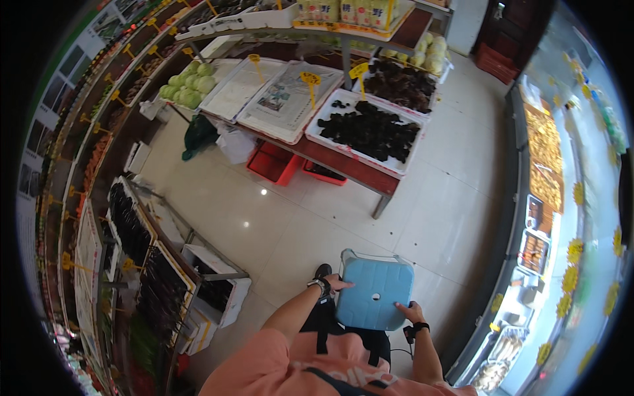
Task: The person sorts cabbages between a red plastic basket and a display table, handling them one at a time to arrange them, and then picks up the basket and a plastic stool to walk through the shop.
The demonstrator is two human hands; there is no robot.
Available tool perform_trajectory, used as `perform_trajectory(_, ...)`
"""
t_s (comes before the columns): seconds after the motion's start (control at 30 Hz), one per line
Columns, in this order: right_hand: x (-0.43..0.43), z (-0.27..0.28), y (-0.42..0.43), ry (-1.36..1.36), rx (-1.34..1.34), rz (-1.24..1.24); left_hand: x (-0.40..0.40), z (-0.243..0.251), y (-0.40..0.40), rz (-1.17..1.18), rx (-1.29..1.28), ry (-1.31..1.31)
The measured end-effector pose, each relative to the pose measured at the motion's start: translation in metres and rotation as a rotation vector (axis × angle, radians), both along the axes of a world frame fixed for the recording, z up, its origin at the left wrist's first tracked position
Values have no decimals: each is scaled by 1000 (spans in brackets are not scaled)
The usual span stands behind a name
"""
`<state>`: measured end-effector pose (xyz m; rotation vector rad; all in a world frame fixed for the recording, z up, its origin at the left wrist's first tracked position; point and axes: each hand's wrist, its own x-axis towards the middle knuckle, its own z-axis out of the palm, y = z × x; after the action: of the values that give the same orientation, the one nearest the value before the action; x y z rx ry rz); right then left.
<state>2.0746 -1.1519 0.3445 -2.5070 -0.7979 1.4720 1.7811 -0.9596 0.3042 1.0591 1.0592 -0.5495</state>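
Observation:
A blue plastic stool (375, 277) with a small round hole in its square seat is in front of my body, its seat facing up at me. My left hand (339, 283) grips the stool's left edge, thumb lying on top. On the opposite side my right hand (411, 312) holds the right edge, also with the thumb on the seat. Both sets of fingers curl under the rim and are mostly hidden. Pale legs show past the far edge of the seat; whether they touch the floor I cannot tell.
A display table (342, 161) ahead holds a white tray of black fungus (369, 129) and cabbages (189, 85). Red plastic crates (272, 162) sit beneath it. Left stands a rack of eggplants (166, 289); right, a lit glass refrigerated case (540, 237). Tiled floor (292, 222) lies between.

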Motion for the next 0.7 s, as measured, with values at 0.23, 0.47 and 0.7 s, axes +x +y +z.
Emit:
perform_trajectory(0.23,48,-119,42,39,61,98,39,-109,-18,241,45,168)
perform_trajectory(0.47,68,-249,96,93,65,48,44,-251,5,346,-3,109)
perform_trajectory(0.7,32,-308,131,123,-44,-42,-21,-341,41,441,-109,-48)
